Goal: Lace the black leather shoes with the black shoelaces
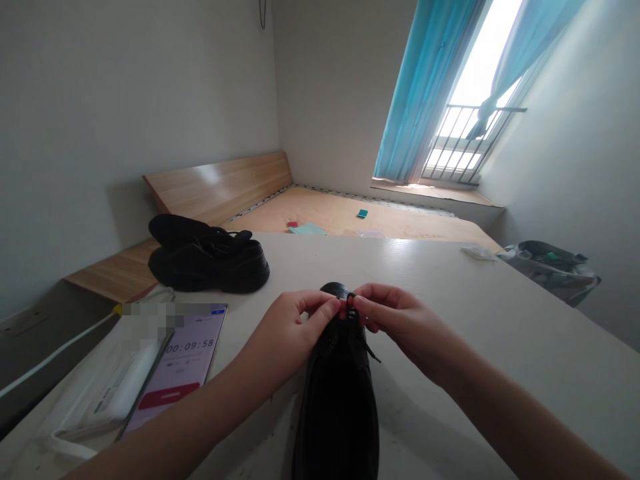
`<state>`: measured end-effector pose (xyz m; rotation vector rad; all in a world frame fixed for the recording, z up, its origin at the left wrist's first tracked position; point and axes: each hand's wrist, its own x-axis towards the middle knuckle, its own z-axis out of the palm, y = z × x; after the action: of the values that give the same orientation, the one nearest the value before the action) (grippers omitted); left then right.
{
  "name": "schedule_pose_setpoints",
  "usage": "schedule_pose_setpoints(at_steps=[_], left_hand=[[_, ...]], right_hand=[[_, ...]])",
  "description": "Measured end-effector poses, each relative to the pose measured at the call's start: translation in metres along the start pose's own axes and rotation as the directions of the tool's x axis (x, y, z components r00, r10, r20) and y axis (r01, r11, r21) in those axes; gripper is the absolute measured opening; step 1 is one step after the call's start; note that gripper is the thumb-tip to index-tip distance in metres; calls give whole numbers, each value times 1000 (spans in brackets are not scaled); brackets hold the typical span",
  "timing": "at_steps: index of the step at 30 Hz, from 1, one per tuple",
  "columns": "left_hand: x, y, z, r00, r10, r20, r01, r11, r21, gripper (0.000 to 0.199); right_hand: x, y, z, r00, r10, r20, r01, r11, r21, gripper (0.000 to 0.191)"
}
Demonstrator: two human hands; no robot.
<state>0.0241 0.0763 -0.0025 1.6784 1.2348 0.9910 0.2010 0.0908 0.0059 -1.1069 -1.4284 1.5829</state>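
Note:
A black lace-up shoe (340,400) stands on the white table with its toe pointing away from me and its opening nearest me. Both hands meet over the front of its lacing. My left hand (300,320) pinches the black shoelace (351,301) from the left, thumb and forefinger together. From the right, my right hand (395,310) pinches the same lace near the eyelets, its fingertips almost touching the left ones. One loose lace end hangs down the shoe's right side below my right fingers. The fingertips partly hide the lace and the toe.
More black shoes (210,257) lie stacked at the table's far left. A phone (180,360) showing a timer lies on the left beside a clear pouch (95,380) and a white cable (65,357). A lined bin (555,267) stands beyond the right edge of the table (500,333).

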Motion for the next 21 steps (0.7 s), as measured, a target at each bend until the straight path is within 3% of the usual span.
schedule_pose_setpoints(at_steps=[7, 12, 16, 21], left_hand=[[2, -5, 3, 994, -99, -37, 96, 992, -82, 16], [10, -4, 11, 990, -126, -71, 118, 988, -100, 22], [10, -7, 16, 992, -62, -112, 50, 993, -109, 21], [5, -13, 17, 993, -3, -121, -6, 998, -69, 19]], right_hand=[[12, 10, 5, 996, -66, -64, 68, 997, 27, 29], [10, 19, 8, 978, -167, -127, 167, 986, -14, 29], [8, 28, 9, 945, -253, -207, 218, 959, -179, 29], [7, 35, 8, 852, -481, -209, 334, 805, -489, 26]])
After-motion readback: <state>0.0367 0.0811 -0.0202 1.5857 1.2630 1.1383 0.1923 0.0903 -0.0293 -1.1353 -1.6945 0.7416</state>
